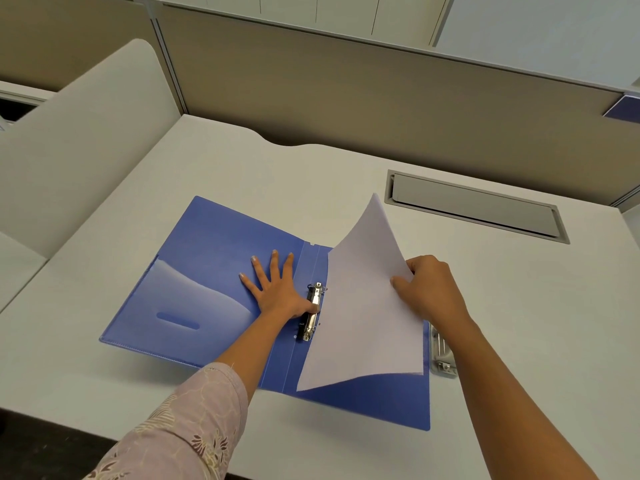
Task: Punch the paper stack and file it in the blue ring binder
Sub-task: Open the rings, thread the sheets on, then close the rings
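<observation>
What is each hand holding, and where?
The right hand pinches the paper stack at its right edge. The left hand holds nothing, pressing flat on the blue ring binder.

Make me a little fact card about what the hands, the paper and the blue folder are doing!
binder: blue ring binder lies open flat on the white desk
left hand: left hand pressed flat on the inside cover, thumb at the metal ring clip
right hand: right hand pinches the paper stack by its right edge
paper: far corner lifted and curling, left edge down by the rings
on the rings yet: cannot tell
also there: metal hole punch just right of the binder
</observation>
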